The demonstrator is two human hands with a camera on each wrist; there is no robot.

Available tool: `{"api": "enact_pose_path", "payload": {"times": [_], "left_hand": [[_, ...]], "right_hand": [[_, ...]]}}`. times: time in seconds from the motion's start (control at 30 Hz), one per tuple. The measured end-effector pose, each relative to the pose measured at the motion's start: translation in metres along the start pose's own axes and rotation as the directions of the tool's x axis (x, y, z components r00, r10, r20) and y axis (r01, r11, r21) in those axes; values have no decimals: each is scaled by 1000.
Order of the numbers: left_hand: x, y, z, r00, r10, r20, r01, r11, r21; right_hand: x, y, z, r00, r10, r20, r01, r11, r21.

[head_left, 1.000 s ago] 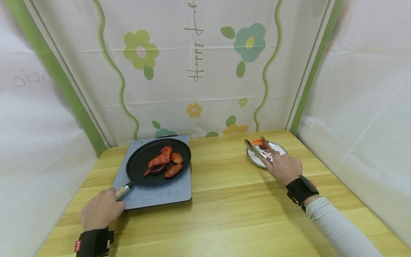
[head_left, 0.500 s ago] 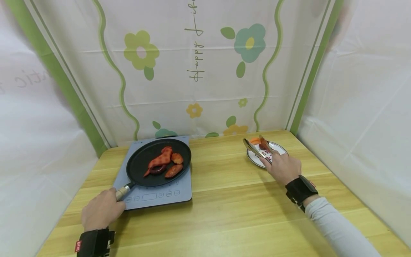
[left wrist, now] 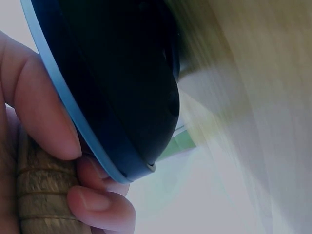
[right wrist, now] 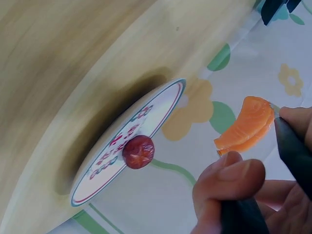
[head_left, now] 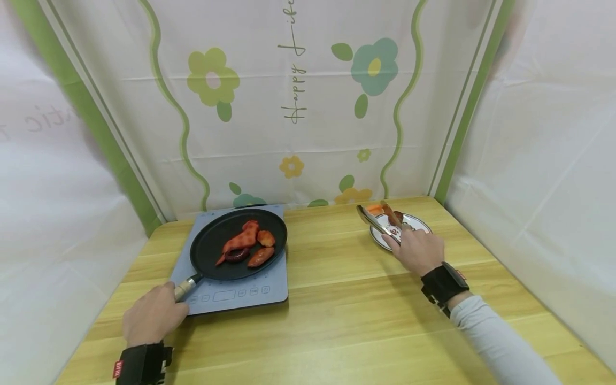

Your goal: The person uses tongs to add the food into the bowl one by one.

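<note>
My left hand (head_left: 155,314) grips the wooden handle (left wrist: 46,197) of a black frying pan (head_left: 209,238), which sits on an induction cooker (head_left: 276,291). Inside the pan lie a red spotted slice of meat (head_left: 244,235), a dark curled sausage (head_left: 237,255) and two browned pieces, one of them (head_left: 261,257) wing-like. My right hand (head_left: 418,249) holds tongs (head_left: 377,222). Between their tips is an orange slice with pale lines, like salmon (right wrist: 247,124), held up off the patterned plate (right wrist: 163,105). A round reddish-brown piece (right wrist: 139,152) remains on that plate.
The wooden table (head_left: 332,299) reaches back to a white flowered cloth (head_left: 260,128). White sheets (head_left: 544,176) close in the right and left sides. The cooker's control panel (head_left: 223,295) faces the near edge, close to my left hand.
My right hand, the tongs and the orange slice have shifted left across the plate, so the round brown piece shows more. The left hand and pan stay in place.
</note>
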State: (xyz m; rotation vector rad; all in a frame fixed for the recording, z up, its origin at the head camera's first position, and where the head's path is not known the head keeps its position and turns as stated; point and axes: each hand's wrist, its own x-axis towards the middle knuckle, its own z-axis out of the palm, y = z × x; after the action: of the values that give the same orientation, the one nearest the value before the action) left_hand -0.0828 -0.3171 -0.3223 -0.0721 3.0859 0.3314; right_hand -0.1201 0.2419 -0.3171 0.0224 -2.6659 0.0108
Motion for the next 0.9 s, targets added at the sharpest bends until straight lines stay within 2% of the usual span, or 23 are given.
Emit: {"api": "enact_pose_path", "payload": {"times": [0.2, 0.33, 0.6, 0.9], "left_hand": [[0, 0, 1, 1000, 5, -11, -5, 1000, -1], [1, -1, 1, 1000, 10, -15, -10, 1000, 2], [1, 0, 0, 1000, 13, -17, -13, 1000, 4], [1, -1, 1, 999, 22, -29, -22, 1000, 3]], "right_hand": [[2, -7, -2, 1000, 0, -16, 0, 1000, 7], [3, -12, -4, 1000, 7, 5, -7, 1000, 15], [5, -19, -6, 1000, -29, -4, 29, 999, 21], [6, -25, -10, 999, -27, 43, 25, 998, 51]]}}
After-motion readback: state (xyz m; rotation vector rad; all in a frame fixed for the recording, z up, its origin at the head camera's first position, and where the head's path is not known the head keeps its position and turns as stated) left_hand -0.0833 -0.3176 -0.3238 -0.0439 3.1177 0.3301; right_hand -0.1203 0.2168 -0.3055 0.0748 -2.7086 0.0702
